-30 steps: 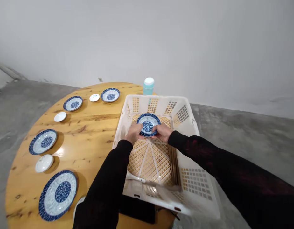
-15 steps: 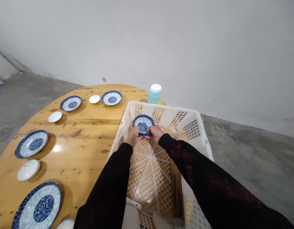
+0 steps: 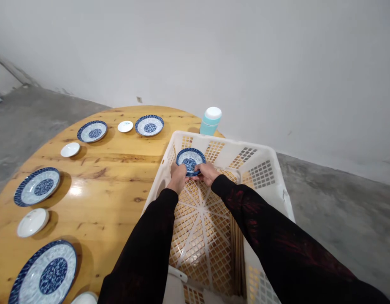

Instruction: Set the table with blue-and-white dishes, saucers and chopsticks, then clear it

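Observation:
Both my hands grip a small stack of blue-and-white plates (image 3: 190,159) inside the far left corner of a white plastic basket (image 3: 279,169). My left hand (image 3: 177,176) is closed on the stack's near left rim. On the near right rim my right hand (image 3: 207,172) is closed too, thumb on top. Fingers under the stack are mostly hidden, and I cannot tell whether the stack rests on the basket floor. Along the basket's right side, partly behind my right sleeve, lies a bundle of chopsticks (image 3: 236,257). A white handle (image 3: 177,273) lies at the near left.
The basket stands on a round wooden table (image 3: 119,190). Left of it, several blue-and-white plates (image 3: 150,126) alternate with small white bowls (image 3: 33,222) along the edge. Behind the basket stands a turquoise cup with a white lid (image 3: 210,121). A wall (image 3: 277,63) rises behind the table.
The view has shifted slightly, so the basket and cup appear a little further right. My hands keep hold of the plate stack, which has barely moved.

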Available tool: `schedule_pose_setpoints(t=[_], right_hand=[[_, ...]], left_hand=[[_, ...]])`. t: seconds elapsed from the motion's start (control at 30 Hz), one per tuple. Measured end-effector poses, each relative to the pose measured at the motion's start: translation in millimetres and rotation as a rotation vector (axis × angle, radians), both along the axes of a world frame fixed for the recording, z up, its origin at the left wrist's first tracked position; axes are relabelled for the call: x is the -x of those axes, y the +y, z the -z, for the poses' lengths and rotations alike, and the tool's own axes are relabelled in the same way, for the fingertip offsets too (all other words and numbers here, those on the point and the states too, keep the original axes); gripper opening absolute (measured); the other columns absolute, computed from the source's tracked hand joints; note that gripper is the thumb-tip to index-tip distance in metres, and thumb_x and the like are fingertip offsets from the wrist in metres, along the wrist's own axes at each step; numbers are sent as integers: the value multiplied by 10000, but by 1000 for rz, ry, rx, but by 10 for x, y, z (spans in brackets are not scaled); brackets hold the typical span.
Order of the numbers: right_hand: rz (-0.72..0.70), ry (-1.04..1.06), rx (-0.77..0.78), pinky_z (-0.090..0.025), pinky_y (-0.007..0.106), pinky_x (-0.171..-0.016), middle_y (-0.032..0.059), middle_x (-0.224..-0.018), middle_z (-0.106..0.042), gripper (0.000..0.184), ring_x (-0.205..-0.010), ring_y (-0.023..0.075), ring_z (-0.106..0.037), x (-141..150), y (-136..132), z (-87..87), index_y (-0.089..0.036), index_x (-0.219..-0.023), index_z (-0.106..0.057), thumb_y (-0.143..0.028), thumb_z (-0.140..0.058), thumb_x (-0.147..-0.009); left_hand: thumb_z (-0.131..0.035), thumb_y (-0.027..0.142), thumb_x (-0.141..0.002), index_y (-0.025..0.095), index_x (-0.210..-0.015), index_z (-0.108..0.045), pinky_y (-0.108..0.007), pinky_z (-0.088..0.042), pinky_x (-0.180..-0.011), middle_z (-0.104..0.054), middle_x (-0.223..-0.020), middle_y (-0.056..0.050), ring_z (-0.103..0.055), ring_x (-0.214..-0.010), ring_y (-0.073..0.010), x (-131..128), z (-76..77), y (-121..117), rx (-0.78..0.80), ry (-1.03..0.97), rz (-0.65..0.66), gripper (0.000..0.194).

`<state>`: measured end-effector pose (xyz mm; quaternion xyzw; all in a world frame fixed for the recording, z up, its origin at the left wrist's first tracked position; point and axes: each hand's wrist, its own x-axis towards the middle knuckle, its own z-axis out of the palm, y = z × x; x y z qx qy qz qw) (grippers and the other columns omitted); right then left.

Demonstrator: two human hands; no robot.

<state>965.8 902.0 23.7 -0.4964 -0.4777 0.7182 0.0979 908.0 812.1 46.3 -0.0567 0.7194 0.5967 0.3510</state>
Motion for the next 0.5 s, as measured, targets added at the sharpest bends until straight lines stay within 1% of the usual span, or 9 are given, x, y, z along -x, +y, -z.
schedule_pose_setpoints(t=[0.17, 0.23, 0.33, 0.4, 0.47, 0.5], right_hand=[[-9, 9, -13, -570, 217, -443, -56, -550, -516, 266, -493, 120, -582, 57, 31, 28, -158, -824, -530, 49, -574, -662], [-17, 16, -22, -580, 220, -463, -61, -547, -507, 257, -498, 115, -581, 66, 37, 40, -160, -813, -526, 52, -571, -676], [-40, 24, -34, -587, 224, -491, -48, -559, -538, 220, -501, 110, -586, 57, 37, 46, -154, -800, -534, 45, -572, -713], [-63, 20, -38, -582, 230, -487, -29, -569, -570, 171, -495, 116, -592, 34, 33, 32, -146, -808, -553, 4, -610, -748], [-85, 4, -46, -574, 241, -472, -9, -568, -592, 124, -484, 130, -599, -11, 26, -10, -133, -827, -580, -76, -678, -777], [-92, -6, -52, -572, 247, -466, -1, -564, -599, 132, -480, 138, -601, -45, 20, -44, -126, -839, -592, -126, -713, -785]], left_hand=[[-643, 276, -804, 163, -1270, -596, -284, -572, -745, -720, -1125, -146, -698, -1025, -276, 47, 54, 13, 6, 36, -6, 482], [-646, 300, -817, 161, -1257, -595, -277, -567, -744, -720, -1127, -146, -691, -1044, -276, 57, 78, 23, 13, 43, -4, 465], [-638, 327, -848, 131, -1237, -591, -266, -558, -727, -708, -1162, -167, -689, -1039, -272, 52, 87, 35, 8, 45, 4, 438], [-611, 338, -882, 111, -1233, -583, -262, -552, -717, -696, -1190, -177, -694, -1012, -257, 29, 74, 30, -12, 40, 18, 419], [-601, 353, -901, 95, -1235, -569, -261, -547, -730, -679, -1222, -185, -689, -1012, -243, -14, 48, 6, -33, 30, 36, 424], [-608, 365, -901, 89, -1238, -561, -263, -543, -745, -669, -1238, -188, -679, -1031, -242, -45, 30, -17, -39, 25, 44, 438]])
